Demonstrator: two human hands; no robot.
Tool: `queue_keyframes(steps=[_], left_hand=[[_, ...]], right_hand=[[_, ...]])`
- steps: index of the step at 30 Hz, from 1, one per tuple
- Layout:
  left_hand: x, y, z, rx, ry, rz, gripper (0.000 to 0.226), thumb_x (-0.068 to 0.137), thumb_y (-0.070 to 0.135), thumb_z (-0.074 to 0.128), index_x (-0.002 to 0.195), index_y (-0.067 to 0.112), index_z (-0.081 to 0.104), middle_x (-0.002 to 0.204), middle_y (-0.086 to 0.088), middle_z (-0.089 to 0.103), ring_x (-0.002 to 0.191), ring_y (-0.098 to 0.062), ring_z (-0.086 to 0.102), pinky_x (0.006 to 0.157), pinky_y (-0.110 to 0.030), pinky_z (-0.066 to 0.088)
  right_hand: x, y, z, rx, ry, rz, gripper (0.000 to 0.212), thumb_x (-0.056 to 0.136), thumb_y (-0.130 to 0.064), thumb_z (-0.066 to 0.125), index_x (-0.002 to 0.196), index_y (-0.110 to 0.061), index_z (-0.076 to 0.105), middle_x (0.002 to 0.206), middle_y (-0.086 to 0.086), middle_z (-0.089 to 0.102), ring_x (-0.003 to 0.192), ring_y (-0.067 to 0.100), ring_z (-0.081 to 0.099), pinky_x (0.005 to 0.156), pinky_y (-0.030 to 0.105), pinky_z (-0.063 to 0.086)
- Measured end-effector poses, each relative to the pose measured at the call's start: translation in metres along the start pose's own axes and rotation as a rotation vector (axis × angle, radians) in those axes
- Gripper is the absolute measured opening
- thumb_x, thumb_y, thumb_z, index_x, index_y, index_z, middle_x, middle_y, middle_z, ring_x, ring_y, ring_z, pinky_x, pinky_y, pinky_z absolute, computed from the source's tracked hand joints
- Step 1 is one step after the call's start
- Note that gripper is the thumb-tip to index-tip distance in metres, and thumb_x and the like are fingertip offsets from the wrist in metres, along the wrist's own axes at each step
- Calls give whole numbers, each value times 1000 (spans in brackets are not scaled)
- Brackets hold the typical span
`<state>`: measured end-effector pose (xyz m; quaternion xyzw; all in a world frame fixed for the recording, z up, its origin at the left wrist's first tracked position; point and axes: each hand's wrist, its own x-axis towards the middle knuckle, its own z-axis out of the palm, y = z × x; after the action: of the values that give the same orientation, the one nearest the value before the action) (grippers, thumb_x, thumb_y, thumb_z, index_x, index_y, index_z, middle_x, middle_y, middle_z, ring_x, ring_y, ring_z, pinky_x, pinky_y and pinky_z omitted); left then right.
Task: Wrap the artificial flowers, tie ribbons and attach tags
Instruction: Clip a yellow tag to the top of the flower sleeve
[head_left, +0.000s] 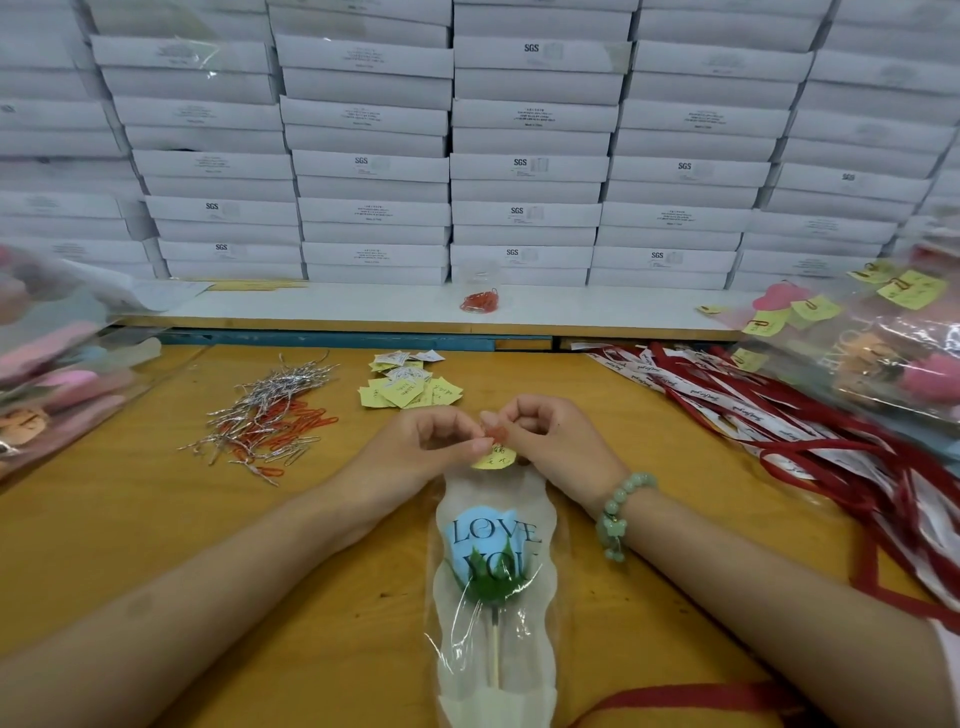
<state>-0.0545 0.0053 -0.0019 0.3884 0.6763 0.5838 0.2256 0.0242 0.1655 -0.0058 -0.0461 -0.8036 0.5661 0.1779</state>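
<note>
A blue artificial rose (485, 551) lies in a clear "LOVE YOU" sleeve (540, 613) on the wooden table, stem toward me. At the sleeve's far end a yellow tag (493, 460) sits under a red paper clip (497, 431). My left hand (421, 452) pinches the tag and sleeve edge with curled fingers. My right hand (550, 441), with a green bead bracelet at the wrist, pinches the red clip from the other side.
Silver twist ties and red clips (270, 415) lie to the left, yellow tags (410, 387) just beyond my hands, red and white ribbons (810, 436) to the right. Wrapped flowers pile at both sides (57, 384) (893, 358). White boxes (524, 166) are stacked behind.
</note>
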Motion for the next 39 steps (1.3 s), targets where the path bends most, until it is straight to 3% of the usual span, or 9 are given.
queue_keyframes(steps=[3,6,11,16,19,28,30,35,39], left_hand=[[-1,-1,0,-20,20,14,8,81,30,71,80,22,75,83,0,73,75,-8,65,65,-15,50],[-1,-2,-1,-42,50,21,8,83,26,71,80,19,75,81,-1,73,72,-8,65,63,-14,50],[-1,-3,-2,-68,63,32,9,81,26,72,81,18,75,80,-4,73,70,-11,66,62,-17,51],[-1,-3,-1,-73,71,40,9,83,26,70,82,21,77,79,0,73,71,-7,66,62,-14,50],[0,-5,-2,-25,84,43,8,86,19,70,83,21,76,86,-1,74,79,-10,68,68,-15,51],[0,-5,-3,-22,67,45,30,85,9,71,108,27,72,79,5,62,81,-14,62,79,-22,52],[-1,-3,-2,-20,74,55,29,86,7,70,107,27,73,78,7,62,81,-10,63,76,-19,52],[-4,-1,-2,-27,78,50,22,88,5,68,102,20,74,89,3,73,88,-17,69,73,-18,54],[-3,-2,-2,-4,118,34,13,88,13,68,95,21,76,87,-2,73,80,-10,68,66,-15,52]], right_hand=[[-2,-4,-1,37,56,-16,32,96,-37,51,87,-10,65,74,-6,60,69,7,57,69,24,48],[-3,-6,-3,83,79,-58,31,94,-34,57,91,-4,65,82,2,63,78,12,60,78,32,51],[-7,-7,-2,15,-18,-107,18,88,-21,68,84,-4,69,78,-4,66,76,5,59,75,19,49],[-5,-4,-5,95,69,-54,15,87,-22,69,83,-7,68,76,-4,66,73,7,58,75,24,48],[-3,-4,-7,199,135,-4,13,88,-21,67,84,-8,66,90,6,74,83,18,67,71,22,51],[-2,-5,-9,255,232,-11,12,90,-18,65,85,-9,59,77,2,74,74,6,67,67,19,52],[-2,-5,-10,256,241,-6,11,88,-17,67,86,-9,60,80,3,75,73,6,66,72,25,54],[-1,-6,-9,270,242,21,12,86,-12,70,80,-11,60,83,3,76,73,6,69,57,16,48],[-1,-7,-9,331,265,32,16,89,-16,67,76,-13,59,85,8,75,77,12,72,62,19,54]])
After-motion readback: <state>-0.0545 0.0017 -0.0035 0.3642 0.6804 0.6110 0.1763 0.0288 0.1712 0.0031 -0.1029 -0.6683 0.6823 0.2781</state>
